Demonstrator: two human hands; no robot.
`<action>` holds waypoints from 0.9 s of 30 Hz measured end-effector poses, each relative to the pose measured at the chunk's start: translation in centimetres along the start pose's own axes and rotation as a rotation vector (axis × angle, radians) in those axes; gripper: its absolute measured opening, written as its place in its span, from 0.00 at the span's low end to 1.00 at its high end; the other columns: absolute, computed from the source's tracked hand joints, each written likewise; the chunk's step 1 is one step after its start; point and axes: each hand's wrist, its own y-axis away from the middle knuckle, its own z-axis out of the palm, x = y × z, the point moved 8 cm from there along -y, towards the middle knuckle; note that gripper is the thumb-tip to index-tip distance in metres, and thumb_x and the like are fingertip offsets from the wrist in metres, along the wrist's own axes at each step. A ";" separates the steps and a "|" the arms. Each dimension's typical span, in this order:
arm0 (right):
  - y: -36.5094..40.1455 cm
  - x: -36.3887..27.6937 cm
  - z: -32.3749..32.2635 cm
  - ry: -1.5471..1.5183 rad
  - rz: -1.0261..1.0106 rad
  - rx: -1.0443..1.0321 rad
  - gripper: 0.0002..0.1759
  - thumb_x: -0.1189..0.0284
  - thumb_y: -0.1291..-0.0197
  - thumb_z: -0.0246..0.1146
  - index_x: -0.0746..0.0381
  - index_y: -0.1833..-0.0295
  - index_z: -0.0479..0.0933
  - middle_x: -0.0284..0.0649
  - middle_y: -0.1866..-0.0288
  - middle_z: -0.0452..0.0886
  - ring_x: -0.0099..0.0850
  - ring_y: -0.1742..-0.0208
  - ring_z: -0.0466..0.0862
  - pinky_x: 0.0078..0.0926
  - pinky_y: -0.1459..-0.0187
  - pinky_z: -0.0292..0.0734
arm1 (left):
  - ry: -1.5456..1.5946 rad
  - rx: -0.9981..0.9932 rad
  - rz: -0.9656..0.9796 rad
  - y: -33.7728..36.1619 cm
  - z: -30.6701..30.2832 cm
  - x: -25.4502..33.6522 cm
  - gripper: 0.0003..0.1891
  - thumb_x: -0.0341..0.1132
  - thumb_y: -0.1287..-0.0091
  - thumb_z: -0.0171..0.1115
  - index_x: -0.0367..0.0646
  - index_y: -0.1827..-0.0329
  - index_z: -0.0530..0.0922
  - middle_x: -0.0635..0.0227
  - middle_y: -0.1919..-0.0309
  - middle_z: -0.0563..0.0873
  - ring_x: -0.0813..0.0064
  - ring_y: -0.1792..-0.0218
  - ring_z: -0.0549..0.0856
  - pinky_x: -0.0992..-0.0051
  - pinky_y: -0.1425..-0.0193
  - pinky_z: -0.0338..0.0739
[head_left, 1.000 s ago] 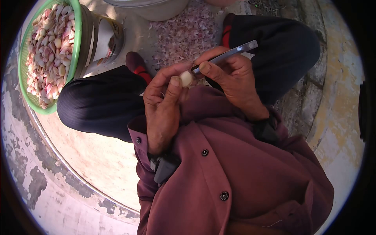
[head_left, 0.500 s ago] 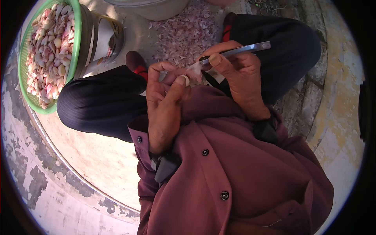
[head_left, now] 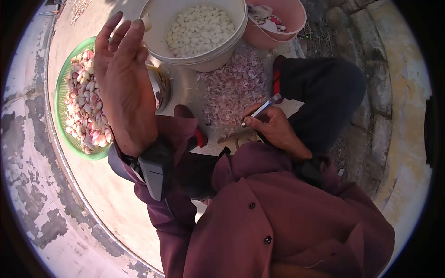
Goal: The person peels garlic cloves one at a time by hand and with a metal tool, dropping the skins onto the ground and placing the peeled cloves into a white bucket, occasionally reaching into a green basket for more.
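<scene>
My left hand (head_left: 125,83) is raised at the left edge of the white bucket (head_left: 199,60), between it and the green basket (head_left: 61,104) of unpeeled garlic cloves (head_left: 85,102). Its fingers are apart. A small pale blurred piece, perhaps a clove, shows beside its fingertips at the rim; whether they touch is unclear. Peeled cloves (head_left: 201,30) lie inside the white bucket. Over my lap, my right hand (head_left: 278,132) is closed around a knife (head_left: 264,107), its metal pointing up and right.
A pink bucket (head_left: 266,39) with a cloth and reddish bits inside stands right of the white one. Garlic skins (head_left: 236,88) cover the ground between my feet. Behind the basket's right side is a round container (head_left: 162,88). Stones (head_left: 378,83) line the right side.
My left hand has moved up and left, away from my right hand, and its pinch on a clove has opened. The view has shifted, showing more of both buckets.
</scene>
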 end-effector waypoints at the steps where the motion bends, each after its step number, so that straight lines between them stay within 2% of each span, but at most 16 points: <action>1: 0.1 0.0 -0.1 -0.003 -0.016 0.001 0.11 0.68 0.36 0.66 0.64 0.54 0.80 0.30 0.63 0.82 0.17 0.60 0.78 0.18 0.56 0.73 | 0.058 0.051 -0.031 -0.8 -0.4 -0.2 0.21 0.25 0.33 0.56 0.32 0.37 0.67 0.61 0.48 0.78 0.79 0.60 0.75 0.78 0.53 0.70; 2: 0.1 0.5 -0.5 -0.002 -0.004 0.015 0.11 0.68 0.36 0.66 0.64 0.54 0.80 0.30 0.63 0.82 0.17 0.60 0.78 0.19 0.56 0.73 | 0.167 -0.009 -0.063 -1.1 -0.2 -0.2 0.23 0.20 0.37 0.53 0.30 0.37 0.65 0.57 0.44 0.74 0.73 0.53 0.75 0.74 0.45 0.70; 4: 0.3 0.8 -0.7 -0.035 0.035 0.044 0.10 0.69 0.35 0.65 0.65 0.55 0.80 0.31 0.61 0.82 0.17 0.59 0.79 0.19 0.54 0.73 | 0.239 -0.100 -0.124 -0.6 -0.1 -1.5 0.23 0.19 0.39 0.51 0.29 0.39 0.65 0.54 0.41 0.72 0.72 0.49 0.75 0.75 0.43 0.70; 5: 0.4 0.4 -0.8 -0.040 0.042 0.041 0.10 0.69 0.35 0.65 0.65 0.55 0.80 0.31 0.61 0.82 0.17 0.59 0.79 0.19 0.54 0.73 | 0.240 -0.064 -0.168 0.4 -0.4 -2.6 0.20 0.18 0.40 0.51 0.30 0.43 0.67 0.53 0.43 0.73 0.72 0.49 0.75 0.75 0.42 0.69; 7: 0.5 -0.7 -0.3 -0.162 0.067 -0.054 0.10 0.70 0.34 0.63 0.65 0.55 0.80 0.33 0.59 0.83 0.20 0.57 0.80 0.20 0.51 0.74 | 0.420 -0.132 -0.251 2.6 0.1 -4.5 0.16 0.18 0.37 0.51 0.31 0.46 0.69 0.52 0.45 0.76 0.70 0.48 0.77 0.73 0.41 0.71; 8: 0.5 -0.6 -0.3 -0.164 0.082 -0.057 0.10 0.70 0.34 0.63 0.65 0.55 0.80 0.33 0.59 0.83 0.20 0.57 0.80 0.20 0.51 0.74 | 0.373 0.031 -0.295 4.7 -0.6 -5.4 0.12 0.19 0.33 0.50 0.33 0.47 0.70 0.51 0.46 0.78 0.66 0.48 0.80 0.73 0.43 0.74; 10: 0.2 -1.4 -0.1 -0.240 -0.026 -0.063 0.09 0.71 0.34 0.62 0.66 0.55 0.80 0.36 0.56 0.84 0.21 0.55 0.81 0.22 0.49 0.75 | 0.340 0.031 -0.378 7.7 -0.3 -7.1 0.10 0.21 0.30 0.50 0.33 0.47 0.70 0.50 0.47 0.79 0.65 0.49 0.82 0.73 0.45 0.76; 11: -0.1 -0.8 -0.2 -0.232 -0.077 -0.025 0.10 0.70 0.33 0.62 0.65 0.54 0.79 0.38 0.55 0.85 0.22 0.57 0.82 0.21 0.51 0.76 | 0.308 -0.037 -0.397 9.2 -0.2 -7.5 0.11 0.21 0.30 0.52 0.33 0.46 0.71 0.52 0.47 0.80 0.68 0.50 0.83 0.76 0.47 0.79; 14: 0.1 0.5 -0.9 -0.240 0.120 0.048 0.11 0.69 0.33 0.62 0.65 0.52 0.79 0.38 0.55 0.85 0.21 0.59 0.83 0.19 0.55 0.78 | 0.217 -0.043 -0.493 13.4 -0.9 -9.8 0.13 0.22 0.29 0.52 0.36 0.44 0.70 0.54 0.47 0.80 0.72 0.57 0.85 0.78 0.56 0.80; 16: 0.1 0.2 -0.7 -0.303 0.095 0.014 0.11 0.69 0.33 0.62 0.65 0.51 0.78 0.38 0.56 0.85 0.20 0.62 0.83 0.17 0.58 0.79 | 0.180 0.034 -0.586 15.6 -0.7 -10.5 0.14 0.24 0.29 0.53 0.35 0.42 0.70 0.54 0.47 0.80 0.71 0.56 0.85 0.77 0.53 0.80; 18: 0.2 -1.3 -0.3 -0.049 -0.038 0.023 0.11 0.71 0.34 0.63 0.66 0.51 0.78 0.37 0.57 0.85 0.20 0.61 0.82 0.17 0.57 0.79 | 0.216 0.057 -0.636 17.1 -0.6 -10.8 0.15 0.27 0.28 0.52 0.34 0.40 0.68 0.53 0.47 0.80 0.69 0.52 0.84 0.75 0.50 0.80; 20: 0.4 -2.7 0.7 -0.123 -0.066 0.000 0.11 0.72 0.35 0.64 0.66 0.51 0.79 0.38 0.55 0.84 0.20 0.59 0.82 0.17 0.57 0.78 | 0.380 0.004 -0.705 18.3 0.2 -11.4 0.15 0.33 0.24 0.49 0.34 0.41 0.69 0.51 0.45 0.79 0.65 0.49 0.83 0.71 0.46 0.78; 22: 0.8 -4.7 1.4 -0.041 -0.215 -0.036 0.11 0.72 0.36 0.65 0.66 0.51 0.79 0.40 0.53 0.84 0.22 0.56 0.82 0.19 0.53 0.77 | 0.395 0.047 -0.698 18.7 -0.2 -11.2 0.17 0.37 0.24 0.48 0.34 0.41 0.69 0.50 0.43 0.78 0.63 0.46 0.82 0.69 0.44 0.77; 23: 0.7 -5.0 1.6 -0.036 -0.211 -0.041 0.11 0.72 0.36 0.65 0.66 0.51 0.79 0.40 0.53 0.84 0.22 0.56 0.82 0.19 0.53 0.77 | 0.400 0.082 -0.684 18.7 -0.6 -11.1 0.19 0.41 0.23 0.47 0.33 0.41 0.69 0.48 0.41 0.76 0.60 0.43 0.80 0.67 0.41 0.76; 25: 1.3 -7.4 2.2 0.216 -0.492 -0.027 0.11 0.73 0.36 0.65 0.67 0.51 0.79 0.42 0.52 0.83 0.25 0.54 0.82 0.21 0.50 0.77 | 0.427 0.084 -0.645 18.8 -1.0 -10.8 0.20 0.42 0.24 0.48 0.33 0.41 0.70 0.47 0.38 0.74 0.59 0.39 0.77 0.64 0.37 0.72; 27: 1.4 -6.9 3.0 0.071 -0.402 -0.061 0.11 0.74 0.36 0.65 0.67 0.51 0.79 0.42 0.52 0.83 0.26 0.53 0.82 0.22 0.49 0.77 | 0.449 0.083 -0.607 18.8 -1.1 -10.5 0.21 0.44 0.24 0.48 0.32 0.41 0.70 0.46 0.35 0.71 0.58 0.35 0.74 0.62 0.33 0.68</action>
